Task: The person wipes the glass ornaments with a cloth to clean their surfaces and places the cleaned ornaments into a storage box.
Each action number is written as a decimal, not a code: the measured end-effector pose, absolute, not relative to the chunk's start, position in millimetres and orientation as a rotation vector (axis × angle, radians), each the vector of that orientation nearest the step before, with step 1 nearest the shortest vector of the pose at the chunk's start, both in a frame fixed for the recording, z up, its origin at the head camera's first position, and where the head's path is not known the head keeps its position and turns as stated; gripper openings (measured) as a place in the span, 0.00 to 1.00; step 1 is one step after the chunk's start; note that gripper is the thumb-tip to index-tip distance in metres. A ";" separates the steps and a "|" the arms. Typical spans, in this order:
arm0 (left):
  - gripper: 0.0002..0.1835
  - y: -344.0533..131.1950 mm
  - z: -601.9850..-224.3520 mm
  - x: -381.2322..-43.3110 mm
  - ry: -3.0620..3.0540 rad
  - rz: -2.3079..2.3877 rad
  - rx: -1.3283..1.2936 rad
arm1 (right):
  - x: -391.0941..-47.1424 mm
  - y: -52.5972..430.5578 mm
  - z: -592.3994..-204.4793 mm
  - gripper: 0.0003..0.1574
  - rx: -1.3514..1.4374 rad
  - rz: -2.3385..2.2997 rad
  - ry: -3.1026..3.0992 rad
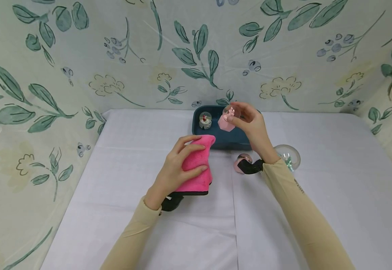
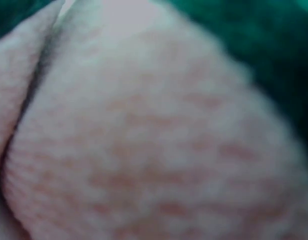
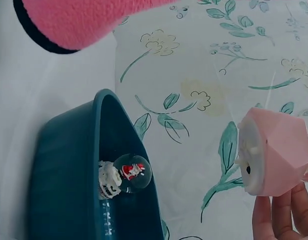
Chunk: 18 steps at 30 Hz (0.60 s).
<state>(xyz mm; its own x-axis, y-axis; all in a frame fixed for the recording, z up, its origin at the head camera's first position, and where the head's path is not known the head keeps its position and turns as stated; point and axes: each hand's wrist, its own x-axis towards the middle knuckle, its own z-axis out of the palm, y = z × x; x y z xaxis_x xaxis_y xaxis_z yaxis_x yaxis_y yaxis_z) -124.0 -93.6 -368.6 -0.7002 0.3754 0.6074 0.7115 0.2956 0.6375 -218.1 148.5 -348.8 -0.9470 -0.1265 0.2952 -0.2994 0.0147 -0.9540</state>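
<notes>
Plainly, the left hand (image 1: 171,170) grips a pink plush towel (image 1: 202,159). The right hand (image 1: 256,126) pinches a pink-based snow globe (image 1: 226,125).

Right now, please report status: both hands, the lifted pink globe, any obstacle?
Left hand grips pink cloth. Right hand holds pink globe, lifted. Possible obstacle: red-figure globe, at left inside blue tray; right hand hides tray partly.

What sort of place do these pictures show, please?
Probably a makeshift tabletop workspace, perhaps indoors: a white-covered table, leaf-and-flower patterned sheeting behind and beside it, and a blue tray holding a small snow globe.
</notes>
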 end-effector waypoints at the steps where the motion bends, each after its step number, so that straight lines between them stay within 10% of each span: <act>1: 0.27 -93.7 -368.8 -123.7 -2.231 -1.368 -0.978 | -222.0 147.6 -348.7 0.27 0.435 2.077 -2.146; 18: 0.27 -93.7 -371.3 -121.1 -2.258 -1.407 -0.983 | -271.3 128.7 -377.1 0.33 0.295 1.963 -2.268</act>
<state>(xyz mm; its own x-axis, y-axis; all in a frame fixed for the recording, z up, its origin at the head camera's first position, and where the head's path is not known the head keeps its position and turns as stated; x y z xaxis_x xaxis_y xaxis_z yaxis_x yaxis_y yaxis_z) -121.1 -93.7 -371.3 -0.7187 0.3901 0.5755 0.6885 0.2845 0.6671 -271.3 128.7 -377.1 -0.9728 -0.0640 0.2227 -0.2296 0.1363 -0.9637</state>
